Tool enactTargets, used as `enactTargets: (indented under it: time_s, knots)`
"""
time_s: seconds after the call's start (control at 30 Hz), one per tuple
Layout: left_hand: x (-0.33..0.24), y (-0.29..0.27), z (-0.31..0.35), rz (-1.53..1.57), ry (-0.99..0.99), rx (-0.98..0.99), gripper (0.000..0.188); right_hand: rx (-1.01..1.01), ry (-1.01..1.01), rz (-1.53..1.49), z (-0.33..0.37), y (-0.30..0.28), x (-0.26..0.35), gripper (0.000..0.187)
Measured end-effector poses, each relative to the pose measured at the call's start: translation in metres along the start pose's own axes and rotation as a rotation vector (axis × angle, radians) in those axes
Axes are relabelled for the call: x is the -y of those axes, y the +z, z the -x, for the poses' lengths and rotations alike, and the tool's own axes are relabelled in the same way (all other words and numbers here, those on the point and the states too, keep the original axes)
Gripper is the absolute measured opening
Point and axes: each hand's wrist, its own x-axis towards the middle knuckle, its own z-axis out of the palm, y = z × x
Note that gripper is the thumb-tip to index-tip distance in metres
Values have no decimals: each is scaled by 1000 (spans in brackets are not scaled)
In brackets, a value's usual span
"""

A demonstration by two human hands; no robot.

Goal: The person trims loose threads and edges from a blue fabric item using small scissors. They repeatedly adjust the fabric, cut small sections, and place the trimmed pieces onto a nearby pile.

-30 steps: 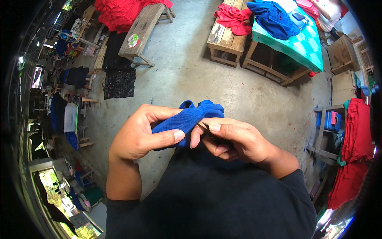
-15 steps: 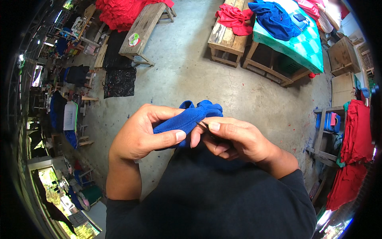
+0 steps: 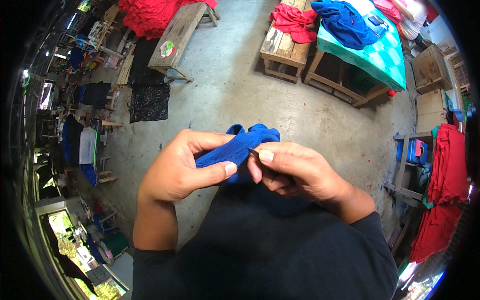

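Up and slightly leftward goes the right hand, bringing the slim dark tool a shade higher against the folded blue fabric than half a second ago! Right thumb and forefinger pinch that tool together, its tip right at the cloth. Over on the other side, the left hand has its fingers clamped on the fabric, thumb on top. It's all held up in front of the black shirt, with bunched blue cloth lying on the green-covered tabletop beyond.
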Motion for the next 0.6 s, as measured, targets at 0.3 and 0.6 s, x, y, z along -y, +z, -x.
enactTargets:
  time_s: [0.3, 0.6]
  knots:
    - [3, -3, 2, -107, 24, 23, 39, 2, 61, -99, 1, 2, 1, 42]
    - [0, 4, 5, -117, 50, -42, 14, 6, 57, -93, 2, 4, 3, 46]
